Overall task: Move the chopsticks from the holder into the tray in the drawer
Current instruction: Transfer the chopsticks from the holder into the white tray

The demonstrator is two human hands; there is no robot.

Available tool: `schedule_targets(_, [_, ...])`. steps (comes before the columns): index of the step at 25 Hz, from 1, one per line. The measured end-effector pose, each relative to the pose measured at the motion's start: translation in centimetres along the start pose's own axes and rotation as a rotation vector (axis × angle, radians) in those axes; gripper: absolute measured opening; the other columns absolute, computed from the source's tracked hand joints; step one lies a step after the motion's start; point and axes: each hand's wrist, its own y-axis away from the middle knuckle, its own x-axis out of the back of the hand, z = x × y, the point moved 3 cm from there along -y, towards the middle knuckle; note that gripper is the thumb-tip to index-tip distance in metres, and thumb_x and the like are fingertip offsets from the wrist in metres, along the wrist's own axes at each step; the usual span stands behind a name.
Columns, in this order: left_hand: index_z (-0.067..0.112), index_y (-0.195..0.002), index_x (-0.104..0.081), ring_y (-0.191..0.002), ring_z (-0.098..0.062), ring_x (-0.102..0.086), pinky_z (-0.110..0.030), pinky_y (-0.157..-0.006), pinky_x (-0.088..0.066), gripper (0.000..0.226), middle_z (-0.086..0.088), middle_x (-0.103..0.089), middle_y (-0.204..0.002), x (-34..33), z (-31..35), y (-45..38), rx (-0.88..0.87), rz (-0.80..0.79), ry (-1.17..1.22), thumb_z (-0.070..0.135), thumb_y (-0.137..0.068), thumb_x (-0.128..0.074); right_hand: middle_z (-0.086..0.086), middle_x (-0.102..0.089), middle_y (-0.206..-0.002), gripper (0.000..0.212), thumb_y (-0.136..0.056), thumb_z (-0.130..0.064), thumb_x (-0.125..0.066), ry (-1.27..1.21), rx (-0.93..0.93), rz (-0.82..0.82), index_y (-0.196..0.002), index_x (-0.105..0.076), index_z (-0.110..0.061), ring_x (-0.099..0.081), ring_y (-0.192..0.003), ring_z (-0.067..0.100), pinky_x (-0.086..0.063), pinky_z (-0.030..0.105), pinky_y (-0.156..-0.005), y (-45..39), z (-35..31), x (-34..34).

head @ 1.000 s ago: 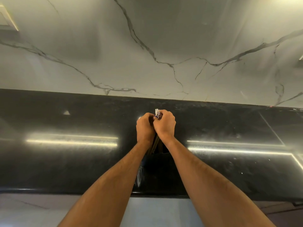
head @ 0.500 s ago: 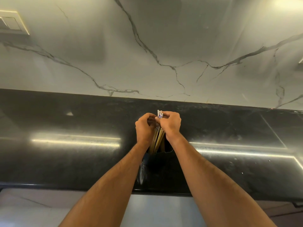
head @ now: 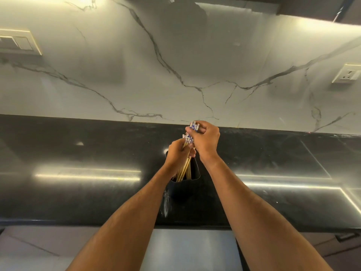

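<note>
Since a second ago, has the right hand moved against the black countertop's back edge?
Yes. The right hand has risen with the chopstick tops to the black countertop's back edge, away from the black holder.

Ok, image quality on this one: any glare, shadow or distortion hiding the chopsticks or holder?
Head view: bright strip-light reflections streak the black countertop; the black holder nearly merges with it. Wide-angle bending curves the counter edge. The chopsticks read clearly, gripped by the left hand and right hand.
</note>
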Motion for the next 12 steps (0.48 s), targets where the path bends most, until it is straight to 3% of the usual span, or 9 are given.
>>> schedule_targets(2, [0.017,-0.077,-0.067,-0.063,-0.002,-0.067,-0.017,-0.065,-0.053,0.029,0.005,-0.071,-0.067,0.0,1.6,0.3,-0.036,-0.021,0.011,0.009,-0.102,-0.056,0.004,-0.079,-0.090,0.042,-0.082,-0.004,-0.082,-0.081,0.063,0.018,-0.120,-0.072,-0.017,-0.078,-0.079,0.013,-0.065,0.035,-0.076,0.3,-1.6,1.2])
schedule_targets(4, [0.008,-0.088,-0.069,-0.073,-0.018,-0.074,-0.032,-0.074,-0.061,0.020,-0.006,-0.075,-0.076,-0.1,3.2,1.0,-0.057,-0.065,0.038,0.009,-0.103,-0.056,0.009,-0.078,-0.094,0.053,-0.085,0.001,-0.077,-0.145,0.128,0.029,-0.133,-0.065,-0.018,-0.078,-0.083,0.018,-0.064,0.036,-0.082,0.8,-3.3,2.6])
schedule_targets(7, [-0.003,-0.097,-0.067,-0.079,-0.031,-0.074,-0.044,-0.081,-0.063,0.018,-0.018,-0.075,-0.084,-0.3,5.4,2.5,-0.093,-0.099,0.057,0.009,-0.104,-0.055,0.009,-0.077,-0.111,0.041,-0.089,0.002,-0.073,-0.121,0.232,0.044,-0.127,-0.070,-0.011,-0.077,-0.093,0.018,-0.063,0.042,-0.088,2.2,-5.4,4.6])
schedule_targets(12, [0.002,-0.102,-0.066,-0.082,-0.030,-0.074,-0.045,-0.086,-0.062,0.016,-0.020,-0.074,-0.091,-0.1,7.3,6.2,-0.044,-0.158,0.082,0.011,-0.105,-0.053,0.011,-0.078,-0.107,0.036,-0.086,0.004,-0.075,-0.078,0.267,0.025,-0.121,-0.072,-0.007,-0.077,-0.094,0.016,-0.062,0.040,-0.089,5.3,-6.9,7.3])
